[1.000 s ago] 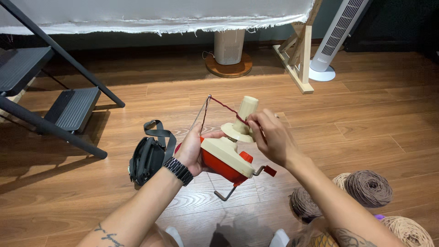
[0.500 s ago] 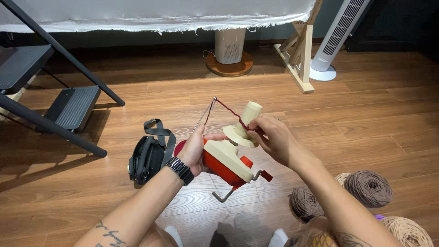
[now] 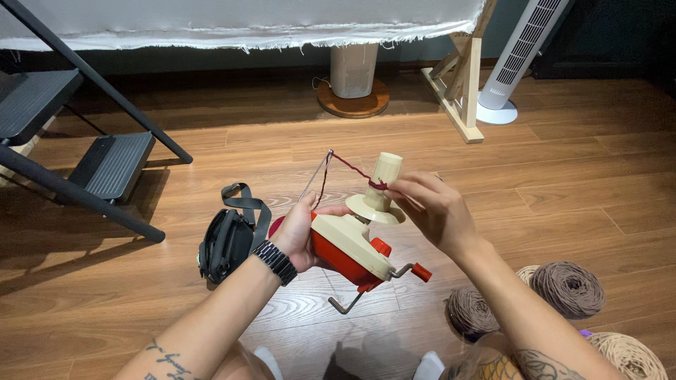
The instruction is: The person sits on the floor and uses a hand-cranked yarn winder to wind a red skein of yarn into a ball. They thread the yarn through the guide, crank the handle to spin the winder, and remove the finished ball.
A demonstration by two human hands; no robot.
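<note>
A red and cream hand-crank yarn winder (image 3: 350,248) is held up over the wooden floor. My left hand (image 3: 301,232) grips its body from the left side. A dark red yarn strand (image 3: 352,169) runs from the thin metal guide arm (image 3: 315,176) to the cream spindle (image 3: 384,181). My right hand (image 3: 429,209) pinches that strand against the spindle. The crank handle (image 3: 415,271) with a red knob sticks out at the lower right.
A black pouch with a strap (image 3: 227,239) lies left of the winder. Brown yarn balls (image 3: 556,292) and a beige one (image 3: 627,355) sit at lower right. A black step ladder (image 3: 77,151) stands left; a white tower fan (image 3: 510,67), a wooden frame leg (image 3: 461,91) and a round pedestal (image 3: 352,98) stand behind.
The winder has stayed in my left hand, shifting slightly. My right hand has moved along the spindle with the red strand, now pinching it near the spindle's middle.
</note>
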